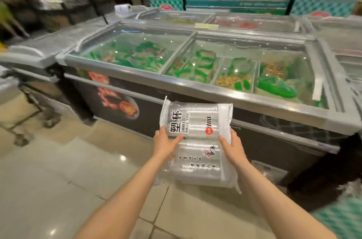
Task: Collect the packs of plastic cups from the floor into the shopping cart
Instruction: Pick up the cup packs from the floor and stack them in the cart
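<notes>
Carry step — both hands, left hand (165, 142) and right hand (233, 145), grip one pack of plastic cups (195, 141) by its two sides, held off the floor (58, 170) between them, before the freezer (195, 66). Shopping cart not plainly in view — next move, I judge, means turning to find it and lowering the pack in.

Clear cup pack (195, 141), black lettering; grey-rimmed freezer (195, 90); beige floor tiles (58, 170).

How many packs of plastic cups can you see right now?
1. The pack of plastic cups is held up in front of the freezer, left hand and right hand gripping its sides. Others may lie on the floor outside this view.
</notes>
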`<state>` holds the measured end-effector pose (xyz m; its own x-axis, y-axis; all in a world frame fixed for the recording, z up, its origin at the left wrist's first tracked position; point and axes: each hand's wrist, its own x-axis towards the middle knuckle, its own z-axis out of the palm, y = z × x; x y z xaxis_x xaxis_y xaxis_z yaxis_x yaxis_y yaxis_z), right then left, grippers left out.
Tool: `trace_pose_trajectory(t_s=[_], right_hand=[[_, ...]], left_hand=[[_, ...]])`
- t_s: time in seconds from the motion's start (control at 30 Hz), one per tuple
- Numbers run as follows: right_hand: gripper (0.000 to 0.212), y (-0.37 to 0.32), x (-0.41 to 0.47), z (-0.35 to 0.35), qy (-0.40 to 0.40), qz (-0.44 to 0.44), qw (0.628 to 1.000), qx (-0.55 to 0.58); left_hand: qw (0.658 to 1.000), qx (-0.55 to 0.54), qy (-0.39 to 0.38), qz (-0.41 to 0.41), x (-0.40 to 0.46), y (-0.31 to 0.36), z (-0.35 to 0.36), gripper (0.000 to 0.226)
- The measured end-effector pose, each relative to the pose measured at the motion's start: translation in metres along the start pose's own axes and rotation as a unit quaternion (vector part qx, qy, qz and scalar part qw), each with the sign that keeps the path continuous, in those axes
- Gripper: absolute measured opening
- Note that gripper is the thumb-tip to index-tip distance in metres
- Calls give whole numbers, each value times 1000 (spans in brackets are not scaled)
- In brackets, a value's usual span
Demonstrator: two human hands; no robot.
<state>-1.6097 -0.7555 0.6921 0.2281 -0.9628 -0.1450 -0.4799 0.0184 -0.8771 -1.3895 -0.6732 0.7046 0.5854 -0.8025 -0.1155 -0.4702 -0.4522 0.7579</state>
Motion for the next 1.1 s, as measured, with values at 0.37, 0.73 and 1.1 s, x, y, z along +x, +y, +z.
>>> trace_pose_trajectory(t_s=[0.37,0.73,1.1], right_hand=[[49,-157,48,198,-186,-147,971,1],[55,-299,174,302,-251,-215,944,16],[47,-398,251,427,-319,-259,912,17]], left_hand=[[972,-22,210,-102,41,-105,-195,75],[952,-58,277,-119,176,-103,-309,84],[916,-29,365,-162,272,-149,-391,84]])
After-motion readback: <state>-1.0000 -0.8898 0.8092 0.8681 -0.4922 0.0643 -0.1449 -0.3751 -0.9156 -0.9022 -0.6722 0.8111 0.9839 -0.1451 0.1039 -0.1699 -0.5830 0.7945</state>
